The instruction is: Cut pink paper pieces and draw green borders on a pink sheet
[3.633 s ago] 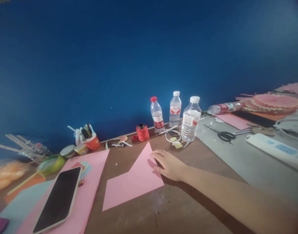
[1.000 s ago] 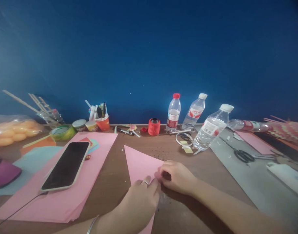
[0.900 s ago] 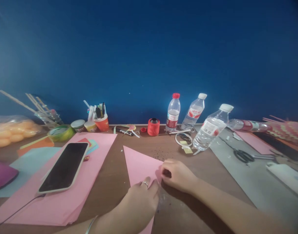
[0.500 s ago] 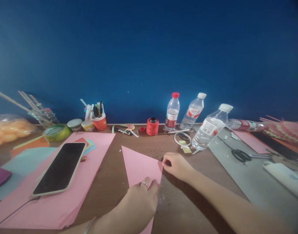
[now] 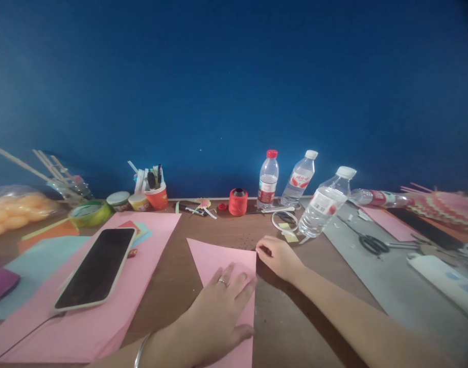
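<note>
A sheet of pink paper point(image 5: 211, 255) lies before me on the brown table, its far left corner pointed. Spread flat over the sheet, my left hand point(image 5: 224, 306) presses it down with fingers apart, a ring on one finger and a bracelet at the wrist. My right hand point(image 5: 278, 258) is closed at the far right corner of the sheet, thumb and finger pinching there. The fingertips partly hide that corner. Small dark specks lie on the table just beyond the right hand.
On the left, a phone point(image 5: 98, 268) with a cable rests on a pink paper stack point(image 5: 149, 255). Behind stand a pen cup point(image 5: 157, 197), red thread spool point(image 5: 237, 203) and several bottles, one a tilted water bottle point(image 5: 322, 209). Black-handled scissors point(image 5: 374, 244) lie on a grey mat point(image 5: 356, 266).
My left hand has spread its fingers and flattened onto the paper, slightly higher up. The paper's right edge now lies straighter. My right hand stays at the corner.
</note>
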The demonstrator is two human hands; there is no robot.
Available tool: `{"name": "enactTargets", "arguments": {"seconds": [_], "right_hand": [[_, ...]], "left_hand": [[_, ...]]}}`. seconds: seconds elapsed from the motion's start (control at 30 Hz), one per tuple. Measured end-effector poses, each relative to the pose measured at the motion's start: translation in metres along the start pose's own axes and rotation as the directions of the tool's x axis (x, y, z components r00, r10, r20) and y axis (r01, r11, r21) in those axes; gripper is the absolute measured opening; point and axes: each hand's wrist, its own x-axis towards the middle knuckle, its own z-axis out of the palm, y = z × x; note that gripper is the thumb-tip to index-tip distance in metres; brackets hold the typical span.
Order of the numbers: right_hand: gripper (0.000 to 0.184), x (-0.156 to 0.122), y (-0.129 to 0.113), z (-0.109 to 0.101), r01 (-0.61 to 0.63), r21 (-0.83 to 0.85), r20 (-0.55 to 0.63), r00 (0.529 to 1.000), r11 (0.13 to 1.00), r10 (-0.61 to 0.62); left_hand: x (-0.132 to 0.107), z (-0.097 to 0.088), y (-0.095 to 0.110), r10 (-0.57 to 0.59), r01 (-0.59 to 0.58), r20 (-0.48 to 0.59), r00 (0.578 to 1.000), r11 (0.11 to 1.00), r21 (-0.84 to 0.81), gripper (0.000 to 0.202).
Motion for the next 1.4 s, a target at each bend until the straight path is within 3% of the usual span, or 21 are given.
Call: {"name": "enactTargets", "arguments": {"seconds": [0.1, 0.2, 0.33, 0.47, 0.63, 0.7, 1.03, 1.4], "right_hand": [[0.018, -0.003, -0.004, -0.001, -0.008, -0.005, 0.003, 1.0, 1.0, 0.008], [0.029, -0.006, -0.009, -0.001, -0.019, -0.005, 0.023, 1.0, 1.0, 0.02], [0.019, -0.009, -0.014, 0.001, -0.049, -0.027, 0.02, 0.999, 0.998, 0.049], [0.013, -0.007, -0.014, -0.003, -0.026, -0.04, 0.015, 1.0, 0.999, 0.027], [0.016, -0.002, -0.011, -0.017, 0.201, 0.001, 0.171, 0.965, 0.98, -0.198], [0.016, -0.001, -0.01, -0.02, 0.24, -0.001, 0.202, 0.951, 0.971, -0.235], [0.014, -0.001, -0.005, -0.012, 0.253, -0.086, 0.2, 0.952, 0.964, -0.232], [0.015, -0.003, -0.003, -0.004, 0.217, -0.102, 0.169, 0.966, 0.971, -0.198]], "left_hand": [[0.005, 0.0, -0.017, -0.132, 0.132, -0.015, 0.991, 0.991, 0.022, 0.064], [0.008, -0.008, -0.039, -0.315, 0.321, -0.079, 0.946, 0.944, 0.082, 0.056], [0.004, -0.021, -0.054, -0.338, 0.343, -0.06, 0.939, 0.933, 0.108, 0.055], [-0.003, -0.032, -0.049, -0.338, 0.342, -0.054, 0.94, 0.928, 0.147, 0.048], [-0.006, -0.039, -0.044, -0.356, 0.359, -0.051, 0.933, 0.913, 0.193, 0.037], [-0.006, -0.039, -0.044, -0.352, 0.354, -0.046, 0.935, 0.913, 0.201, 0.038], [-0.006, -0.04, -0.041, -0.396, 0.387, -0.004, 0.918, 0.895, 0.221, 0.035], [-0.008, -0.055, -0.026, -0.512, 0.475, 0.085, 0.855, 0.838, 0.268, 0.037]]}}
